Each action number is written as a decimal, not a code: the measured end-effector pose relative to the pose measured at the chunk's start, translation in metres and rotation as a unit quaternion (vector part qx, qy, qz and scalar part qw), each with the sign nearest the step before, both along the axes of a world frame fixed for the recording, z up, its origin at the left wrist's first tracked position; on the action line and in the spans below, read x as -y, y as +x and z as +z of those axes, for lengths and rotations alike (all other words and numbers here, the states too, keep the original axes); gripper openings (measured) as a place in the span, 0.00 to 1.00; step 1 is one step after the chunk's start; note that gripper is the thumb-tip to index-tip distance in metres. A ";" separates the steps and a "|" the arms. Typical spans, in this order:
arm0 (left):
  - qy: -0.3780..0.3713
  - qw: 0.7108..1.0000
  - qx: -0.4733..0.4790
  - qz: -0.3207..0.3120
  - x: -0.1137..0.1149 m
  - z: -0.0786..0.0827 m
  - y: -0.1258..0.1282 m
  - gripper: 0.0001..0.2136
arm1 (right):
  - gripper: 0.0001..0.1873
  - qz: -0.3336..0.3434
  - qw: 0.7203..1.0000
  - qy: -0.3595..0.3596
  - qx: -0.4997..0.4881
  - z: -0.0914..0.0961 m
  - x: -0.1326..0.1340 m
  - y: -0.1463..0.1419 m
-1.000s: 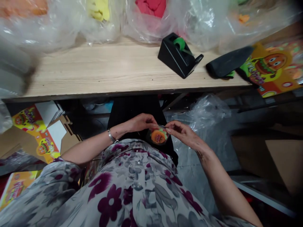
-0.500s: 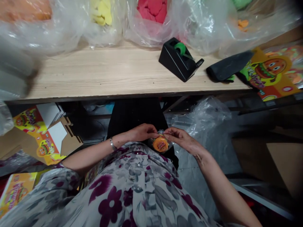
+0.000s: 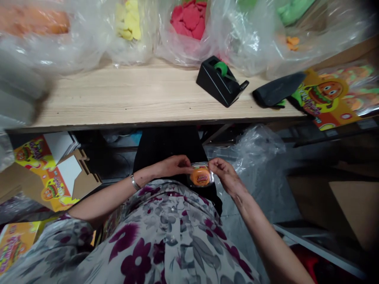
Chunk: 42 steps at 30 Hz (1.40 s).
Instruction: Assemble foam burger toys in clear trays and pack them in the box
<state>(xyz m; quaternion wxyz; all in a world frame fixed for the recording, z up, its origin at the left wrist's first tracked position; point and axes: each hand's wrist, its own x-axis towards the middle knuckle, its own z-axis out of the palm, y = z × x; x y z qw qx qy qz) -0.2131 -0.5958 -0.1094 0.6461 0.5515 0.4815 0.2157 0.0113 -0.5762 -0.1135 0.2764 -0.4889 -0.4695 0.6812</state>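
Observation:
A small clear plastic package (image 3: 201, 177) with an orange burger-shaped candy and a printed label lies over my dark-trousered lap, below the table edge. My left hand (image 3: 177, 165) pinches its upper left side. At the upper right corner, the fingertips of my right hand (image 3: 222, 170) are closed on its rim. Whether a lid or a film lies under the fingers is too small to tell.
On the wooden table (image 3: 124, 94) stand a black tape dispenser (image 3: 220, 82) with green tape and a dark glove (image 3: 278, 90). Plastic bags of red pieces (image 3: 191, 19) and yellow pieces (image 3: 129, 19) line the back. Printed cartons (image 3: 53, 169) are at left; a display box (image 3: 328, 94) is at right.
My hands have drawn slightly apart along the package, which now shows flatter and more fully. The view has shifted a little.

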 end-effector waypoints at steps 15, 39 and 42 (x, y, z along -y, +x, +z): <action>-0.011 0.996 0.010 -0.091 -0.003 0.008 -0.003 0.12 | 0.15 0.204 0.973 0.029 0.100 0.020 0.000 0.012; 0.051 0.998 0.009 0.028 0.022 0.014 0.011 0.14 | 0.08 0.305 0.913 0.214 0.165 0.044 -0.017 -0.013; 0.108 0.993 -0.017 0.055 0.035 0.006 0.016 0.12 | 0.05 0.322 0.899 0.241 0.174 0.043 -0.011 -0.012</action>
